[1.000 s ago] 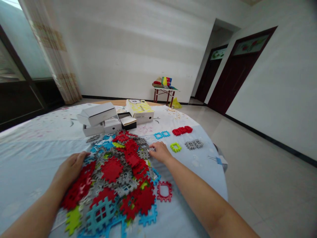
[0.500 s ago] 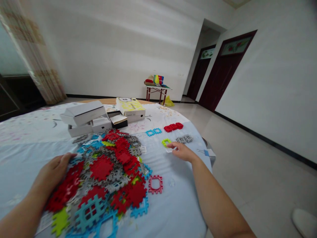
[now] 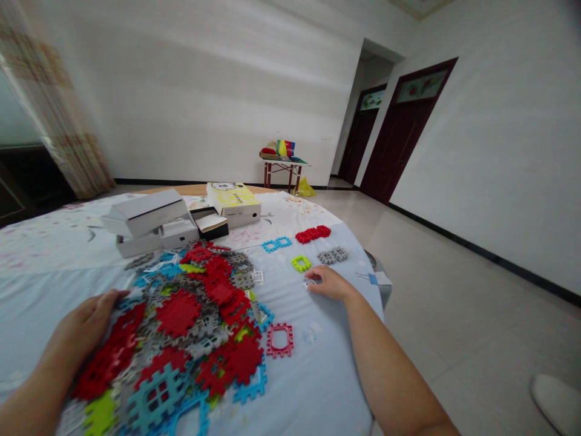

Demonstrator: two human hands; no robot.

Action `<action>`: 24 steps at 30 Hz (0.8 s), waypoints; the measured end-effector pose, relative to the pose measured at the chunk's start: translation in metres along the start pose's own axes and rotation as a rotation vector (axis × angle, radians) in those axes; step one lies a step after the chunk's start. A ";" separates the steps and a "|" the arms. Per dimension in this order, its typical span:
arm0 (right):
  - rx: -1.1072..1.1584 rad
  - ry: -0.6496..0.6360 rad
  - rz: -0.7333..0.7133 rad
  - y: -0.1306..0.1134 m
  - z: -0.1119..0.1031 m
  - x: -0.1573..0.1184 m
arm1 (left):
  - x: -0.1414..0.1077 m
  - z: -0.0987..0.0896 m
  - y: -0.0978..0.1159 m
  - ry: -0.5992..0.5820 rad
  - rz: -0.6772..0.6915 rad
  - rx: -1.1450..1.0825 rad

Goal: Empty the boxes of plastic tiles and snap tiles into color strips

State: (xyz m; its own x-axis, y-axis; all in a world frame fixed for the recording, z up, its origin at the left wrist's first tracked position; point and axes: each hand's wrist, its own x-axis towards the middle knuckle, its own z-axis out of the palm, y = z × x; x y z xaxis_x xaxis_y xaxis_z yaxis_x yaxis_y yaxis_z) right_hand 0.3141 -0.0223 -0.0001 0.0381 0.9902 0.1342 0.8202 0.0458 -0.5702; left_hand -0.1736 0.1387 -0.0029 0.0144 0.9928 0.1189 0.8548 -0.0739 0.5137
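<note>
A large heap of interlocking plastic tiles (image 3: pixel 179 312) in red, grey, blue and green covers the table's middle. My left hand (image 3: pixel 84 327) lies along the heap's left edge, fingers stretched out and holding nothing, close to some red tiles (image 3: pixel 111 351). Out to the right, my right hand (image 3: pixel 331 282) is at the tabletop, thumb and fingers closed about a small white grid tile (image 3: pixel 309 283). Just beyond it lies a lime-green square frame (image 3: pixel 301 263). Grey tiles (image 3: pixel 333 255), a red row of tiles (image 3: pixel 313 234) and two joined blue frames (image 3: pixel 276 244) lie nearby.
White boxes (image 3: pixel 147 212), an open black box (image 3: pixel 209 223) and a yellow-and-white box (image 3: pixel 233 203) stand behind the heap. A red frame (image 3: pixel 280 340) lies right of it. A blue clip (image 3: pixel 373 278) sits at the table's right edge. A small table (image 3: pixel 285 162) stands by the wall.
The view has shifted slightly. My right hand has drawn back a little from the lime-green frame, which now shows whole, and the white tile shows more clearly at my fingertips. My left hand stays beside the heap.
</note>
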 end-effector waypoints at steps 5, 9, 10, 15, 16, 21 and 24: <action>-0.008 0.087 0.025 -0.003 0.000 0.002 | 0.000 0.001 0.000 0.031 0.009 -0.010; -0.090 0.232 -0.039 -0.018 -0.003 0.015 | 0.001 0.001 -0.002 0.024 0.015 -0.020; -0.114 0.237 -0.061 -0.022 -0.002 0.020 | 0.001 0.001 -0.003 0.015 0.006 -0.024; -0.217 0.123 -0.048 -0.038 0.013 0.056 | 0.004 0.003 -0.005 0.006 0.020 -0.048; -0.244 0.086 -0.031 -0.040 0.018 0.065 | 0.004 0.004 -0.005 0.007 0.023 -0.054; -0.391 -0.114 0.084 -0.048 0.039 0.107 | 0.004 0.004 -0.005 0.009 0.022 -0.073; -0.417 -0.141 0.129 -0.049 0.048 0.125 | 0.003 0.003 -0.004 0.020 0.037 -0.082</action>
State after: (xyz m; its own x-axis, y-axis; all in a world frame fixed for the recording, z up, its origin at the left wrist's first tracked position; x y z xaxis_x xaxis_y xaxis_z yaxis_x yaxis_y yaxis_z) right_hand 0.2510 0.1054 0.0054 0.1004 0.9940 -0.0445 0.9748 -0.1072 -0.1957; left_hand -0.1759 0.1422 -0.0071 0.0340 0.9873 0.1554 0.8085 -0.1186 0.5764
